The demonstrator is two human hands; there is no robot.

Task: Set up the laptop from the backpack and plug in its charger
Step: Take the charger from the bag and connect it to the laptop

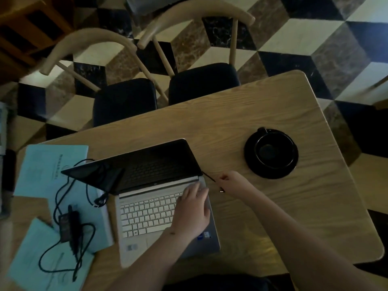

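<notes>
**Charger plug at the port**

The laptop [159,204] lay open on the table [273,202]. The base was steadied by the left hand [192,208], fingers flat. The plug [209,177] was pinched in the right hand [230,181], just beside the laptop's right edge. Seating was judged next: alignment, then a straight push. The brick [69,225] lay on papers [48,171], left.

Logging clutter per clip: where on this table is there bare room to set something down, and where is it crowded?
Bare wood lies behind the laptop toward the two chairs, and near the table edge right of the right hand, below the black cup and saucer. The left end is crowded: blue papers under the charger brick and cable. The left hand rests on the keyboard.
</notes>
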